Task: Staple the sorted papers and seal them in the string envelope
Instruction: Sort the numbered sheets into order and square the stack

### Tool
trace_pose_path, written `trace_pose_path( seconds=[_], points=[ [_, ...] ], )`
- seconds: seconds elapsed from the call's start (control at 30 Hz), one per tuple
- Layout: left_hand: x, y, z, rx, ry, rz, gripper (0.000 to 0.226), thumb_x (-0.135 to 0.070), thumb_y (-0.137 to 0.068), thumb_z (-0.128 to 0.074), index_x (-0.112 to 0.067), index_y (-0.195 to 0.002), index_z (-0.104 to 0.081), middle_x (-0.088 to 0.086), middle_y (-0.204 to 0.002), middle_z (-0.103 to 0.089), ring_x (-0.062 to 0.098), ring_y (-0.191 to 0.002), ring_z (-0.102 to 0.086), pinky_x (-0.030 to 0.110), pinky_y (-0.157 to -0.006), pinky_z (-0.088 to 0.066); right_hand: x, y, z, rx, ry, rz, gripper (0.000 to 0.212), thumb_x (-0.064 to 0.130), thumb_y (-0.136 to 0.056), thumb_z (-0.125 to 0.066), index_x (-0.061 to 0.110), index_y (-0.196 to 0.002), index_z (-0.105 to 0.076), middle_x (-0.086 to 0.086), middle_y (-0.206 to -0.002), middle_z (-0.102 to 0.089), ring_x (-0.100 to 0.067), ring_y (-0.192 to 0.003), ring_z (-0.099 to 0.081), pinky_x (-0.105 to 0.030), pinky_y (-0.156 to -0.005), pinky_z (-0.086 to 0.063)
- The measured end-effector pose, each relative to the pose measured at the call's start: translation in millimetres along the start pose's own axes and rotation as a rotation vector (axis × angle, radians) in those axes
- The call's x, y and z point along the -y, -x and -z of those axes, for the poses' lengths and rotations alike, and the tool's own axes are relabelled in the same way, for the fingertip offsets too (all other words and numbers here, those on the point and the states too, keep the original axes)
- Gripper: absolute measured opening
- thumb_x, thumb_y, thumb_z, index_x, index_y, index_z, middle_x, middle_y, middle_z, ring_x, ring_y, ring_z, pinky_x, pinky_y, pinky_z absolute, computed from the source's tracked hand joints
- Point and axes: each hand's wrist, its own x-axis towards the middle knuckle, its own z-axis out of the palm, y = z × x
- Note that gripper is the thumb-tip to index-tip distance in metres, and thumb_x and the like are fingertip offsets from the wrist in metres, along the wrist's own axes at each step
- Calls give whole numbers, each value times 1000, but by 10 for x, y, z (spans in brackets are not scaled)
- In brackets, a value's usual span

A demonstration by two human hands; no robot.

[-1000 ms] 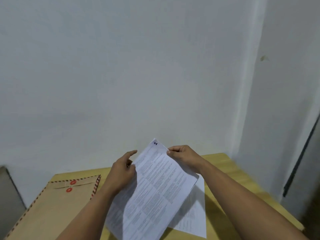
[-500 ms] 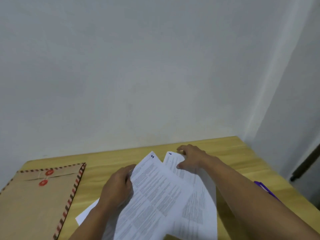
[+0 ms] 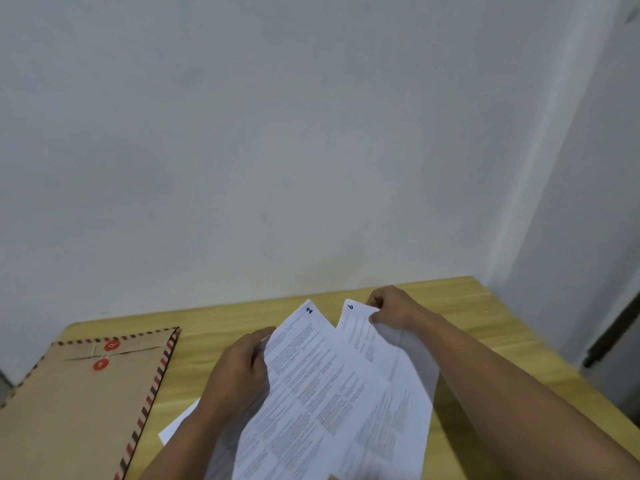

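Note:
My left hand (image 3: pixel 239 372) grips the left edge of a printed sheet (image 3: pixel 311 386) with a blue number at its top corner, held above the wooden table (image 3: pixel 485 327). My right hand (image 3: pixel 391 310) pinches the top corner of a second printed sheet (image 3: pixel 388 379) marked 6, which lies partly under the first. Another white sheet's corner (image 3: pixel 176 427) shows on the table below my left forearm. A brown string envelope (image 3: pixel 76 410) with a striped border and two red button discs lies flat at the left. No stapler is visible.
A plain white wall (image 3: pixel 277 133) stands right behind the table. The table's right edge runs diagonally at the right, with a dark vertical bar (image 3: pixel 616 327) beyond it.
The view has tilted down and shifted. My right hand let go of the top sheet, moved right and took the corner of the sheet marked 6. The two sheets are now fanned apart.

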Motion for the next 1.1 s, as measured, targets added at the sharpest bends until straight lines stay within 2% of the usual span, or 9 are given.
trace_pose_path(
  seconds=[0.1, 0.2, 0.3, 0.43, 0.53, 0.63, 0.8, 0.93, 1.1],
  points=[
    [-237, 74, 130, -14, 29, -38, 57, 2, -93, -45, -41, -123, -68, -28, -116, -71, -4, -112, -65, 34, -96, -55, 84, 206, 237, -101, -64, 84, 13, 9, -89, -72, 18, -93, -80, 3, -84, -70, -14, -82, -62, -24, -73, -44],
    [-462, 112, 266, -34, 22, -83, 53, 2, -95, -48, -35, -128, -68, -25, -120, -71, -5, -112, -64, 32, -99, -54, 247, 469, 495, -175, -212, 166, 10, 12, -94, -73, 14, -95, -82, 5, -86, -73, -7, -79, -63, -23, -78, -44],
    [-691, 152, 394, -67, -12, -142, 51, 2, -96, -51, -32, -131, -66, -22, -124, -69, -8, -113, -61, 25, -100, -52, 459, 779, 710, -218, -391, 219, 11, 15, -95, -74, 10, -95, -83, -1, -94, -79, -7, -82, -66, -22, -75, -50],
    [-983, 216, 532, -121, -42, -199, 47, -4, -98, -54, -33, -134, -64, -20, -125, -67, -10, -111, -60, 6, -90, -44, 709, 1123, 868, -190, -552, 254, 12, 19, -96, -74, 13, -100, -83, 8, -84, -74, -3, -74, -62, -12, -63, -46],
    [-1179, 278, 610, -152, -21, -227, 44, -7, -99, -56, -32, -135, -64, -18, -121, -67, -13, -108, -58, 0, -85, -42, 856, 1324, 937, -132, -612, 261, 17, 24, -96, -74, 15, -108, -82, 4, -94, -77, -4, -77, -65, -14, -65, -47],
    [-1302, 322, 676, -175, -29, -251, 42, -10, -100, -57, -32, -136, -63, -16, -122, -68, -11, -108, -58, 3, -86, -42, 979, 1467, 968, -88, -655, 259, 16, 29, -95, -74, 21, -106, -83, 2, -104, -79, -16, -89, -70, -27, -76, -50],
    [-1421, 398, 775, -215, -33, -265, 45, -8, -99, -55, -32, -137, -63, -16, -122, -68, -8, -109, -59, 9, -89, -44, 1126, 1669, 988, -95, -709, 329, 18, 30, -97, -73, 20, -109, -82, 2, -107, -80, -15, -93, -74, -26, -75, -53],
    [-1456, 424, 838, -241, -43, -246, 45, -7, -99, -56, -30, -136, -64, -14, -121, -68, -10, -107, -59, 1, -85, -41, 1175, 1736, 971, -107, -691, 382, 16, 37, -96, -73, 27, -105, -83, 4, -107, -81, -23, -105, -75, -45, -99, -57],
    [-1473, 431, 879, -276, -52, -221, 45, -6, -97, -59, -29, -135, -65, -8, -116, -70, 3, -104, -63, 18, -86, -47, 1296, 1804, 953, -90, -704, 442, 17, 32, -100, -69, 24, -107, -83, 2, -106, -81, -22, -105, -76, -36, -96, -57]
  ],
)
